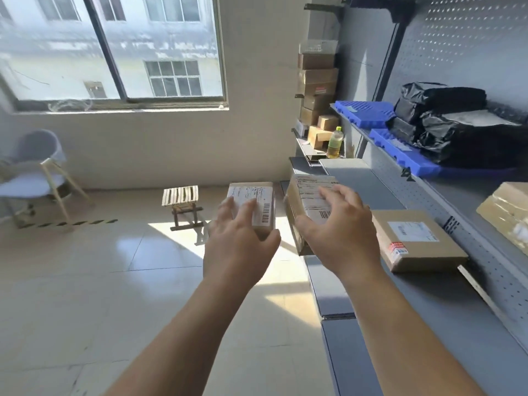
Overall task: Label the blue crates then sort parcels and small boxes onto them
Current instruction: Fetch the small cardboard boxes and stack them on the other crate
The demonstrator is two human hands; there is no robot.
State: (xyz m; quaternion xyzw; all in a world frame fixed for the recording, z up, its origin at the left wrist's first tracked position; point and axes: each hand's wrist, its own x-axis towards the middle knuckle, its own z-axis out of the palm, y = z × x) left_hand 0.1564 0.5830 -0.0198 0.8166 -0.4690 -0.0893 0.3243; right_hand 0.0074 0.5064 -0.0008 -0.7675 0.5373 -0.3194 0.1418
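**Sunlit storeroom, a box in each hand**

Pale floor tiles (85, 281) catch a bright patch of sun under the large window (114, 52). A grey chair (37, 167) and a slatted wooden stool (180, 195) stand by the far wall. Grey metal shelving (428, 324) runs along my right side.

My left hand (240, 250) holds a small brown cardboard box with a white barcode label (254, 195) out over the floor, fingers spread on top and thumb tucked under its near edge. My right hand (345, 235) grips a second small brown cardboard box (303, 190), tilted, fingers across its label and thumb on its near side, just at the front edge of the lower shelf.

Beside my right hand a flat brown cardboard parcel (420, 244) lies on that shelf. Two blue ridged plastic crates (363, 112) sit on the shelf above. The nearer one carries black plastic-wrapped parcels (457, 130); the farther one's top is bare. Beyond them stand a yellow-green bottle (335, 142) and a stack of brown cartons (317, 78) against the wall.
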